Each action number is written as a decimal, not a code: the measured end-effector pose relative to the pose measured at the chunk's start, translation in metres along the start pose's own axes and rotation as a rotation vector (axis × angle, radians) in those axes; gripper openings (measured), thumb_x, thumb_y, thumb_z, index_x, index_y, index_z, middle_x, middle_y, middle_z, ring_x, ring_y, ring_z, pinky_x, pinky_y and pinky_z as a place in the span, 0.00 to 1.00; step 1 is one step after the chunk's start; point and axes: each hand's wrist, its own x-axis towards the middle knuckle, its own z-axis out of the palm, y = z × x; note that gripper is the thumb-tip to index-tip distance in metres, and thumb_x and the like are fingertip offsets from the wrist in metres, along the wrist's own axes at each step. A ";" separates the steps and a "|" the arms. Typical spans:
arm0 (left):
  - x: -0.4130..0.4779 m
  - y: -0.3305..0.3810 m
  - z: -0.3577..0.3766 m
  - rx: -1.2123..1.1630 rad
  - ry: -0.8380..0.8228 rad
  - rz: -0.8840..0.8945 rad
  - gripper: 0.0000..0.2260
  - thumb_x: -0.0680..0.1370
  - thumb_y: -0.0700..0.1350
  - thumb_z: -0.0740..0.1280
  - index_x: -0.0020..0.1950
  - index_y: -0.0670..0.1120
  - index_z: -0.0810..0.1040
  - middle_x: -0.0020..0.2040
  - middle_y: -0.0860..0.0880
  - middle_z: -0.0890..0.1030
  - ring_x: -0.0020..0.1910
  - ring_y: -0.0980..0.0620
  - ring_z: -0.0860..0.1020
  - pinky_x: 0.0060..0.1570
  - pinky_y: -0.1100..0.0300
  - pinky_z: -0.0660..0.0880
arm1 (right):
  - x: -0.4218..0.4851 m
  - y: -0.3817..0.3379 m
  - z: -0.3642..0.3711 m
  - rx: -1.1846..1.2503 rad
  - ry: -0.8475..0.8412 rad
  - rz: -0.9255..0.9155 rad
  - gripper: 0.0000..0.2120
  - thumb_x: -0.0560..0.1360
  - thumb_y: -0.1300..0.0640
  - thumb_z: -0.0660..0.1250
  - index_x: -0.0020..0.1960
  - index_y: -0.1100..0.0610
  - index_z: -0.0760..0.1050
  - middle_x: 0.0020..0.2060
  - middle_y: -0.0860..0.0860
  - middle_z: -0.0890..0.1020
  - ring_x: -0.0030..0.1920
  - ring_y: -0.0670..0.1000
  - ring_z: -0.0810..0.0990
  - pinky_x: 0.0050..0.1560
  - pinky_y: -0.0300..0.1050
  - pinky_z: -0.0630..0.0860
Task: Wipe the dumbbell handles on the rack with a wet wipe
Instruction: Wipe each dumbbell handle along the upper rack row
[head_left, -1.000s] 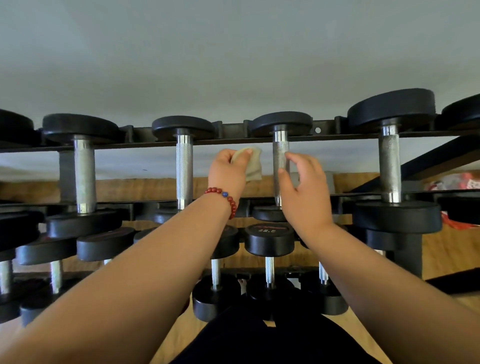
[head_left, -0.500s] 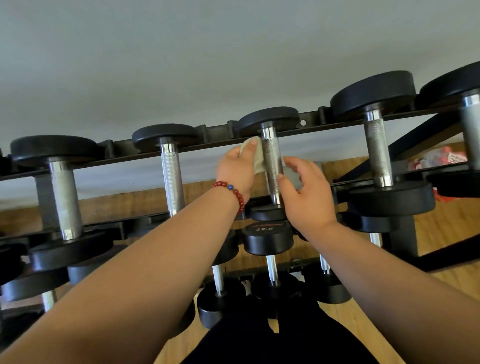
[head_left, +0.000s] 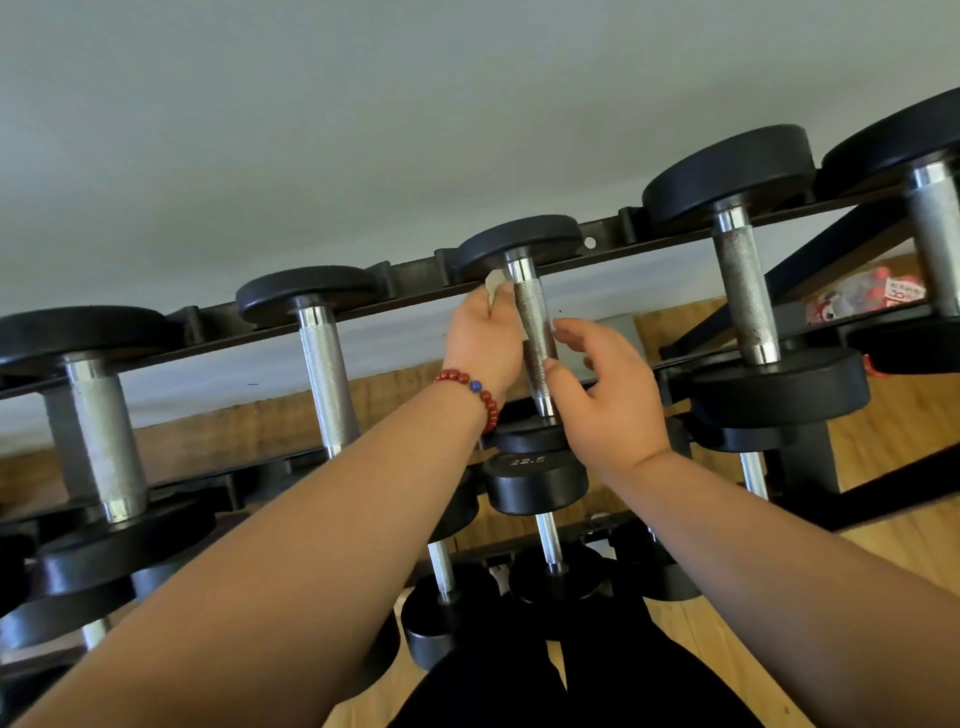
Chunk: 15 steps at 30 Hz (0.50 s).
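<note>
A black rack (head_left: 415, 299) carries a top row of dumbbells with knurled steel handles. My left hand (head_left: 483, 343), with a red bead bracelet on the wrist, holds a small pale wet wipe (head_left: 496, 286) against the left side of the middle dumbbell's handle (head_left: 535, 332), near its upper end. Most of the wipe is hidden behind the fingers. My right hand (head_left: 608, 395) is at the handle's right side, its thumb touching the lower part and its fingers loosely spread.
Other top-row handles stand at the left (head_left: 98, 441), left of centre (head_left: 330, 379) and right (head_left: 743, 291). Lower tiers hold more dumbbells, one marked 22.5 (head_left: 535, 480). A wooden floor (head_left: 883, 426) lies behind, with a red and white packet (head_left: 862, 299) at the far right.
My left hand has moved with the wipe from beside the handle onto its upper left side. The right hand has stayed at the handle's right. The view has tilted and shifted.
</note>
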 end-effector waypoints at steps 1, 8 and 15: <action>-0.003 -0.005 -0.003 0.008 -0.027 -0.005 0.13 0.84 0.50 0.56 0.44 0.51 0.75 0.39 0.48 0.77 0.38 0.55 0.76 0.40 0.60 0.75 | 0.000 0.001 0.000 0.007 -0.002 -0.006 0.17 0.77 0.55 0.65 0.66 0.51 0.74 0.55 0.40 0.74 0.58 0.40 0.72 0.54 0.30 0.66; 0.002 -0.006 -0.010 -0.049 -0.063 -0.036 0.12 0.83 0.51 0.58 0.47 0.50 0.78 0.48 0.43 0.81 0.50 0.43 0.80 0.58 0.45 0.77 | -0.009 0.013 0.002 0.060 0.007 -0.076 0.24 0.73 0.45 0.59 0.64 0.53 0.76 0.55 0.41 0.77 0.57 0.42 0.76 0.58 0.39 0.74; -0.021 -0.021 -0.011 0.087 -0.017 0.063 0.11 0.83 0.50 0.57 0.52 0.49 0.78 0.39 0.53 0.77 0.35 0.59 0.74 0.31 0.72 0.70 | -0.010 0.015 0.006 0.141 0.020 -0.011 0.24 0.72 0.44 0.60 0.65 0.51 0.76 0.53 0.40 0.78 0.55 0.44 0.79 0.55 0.53 0.79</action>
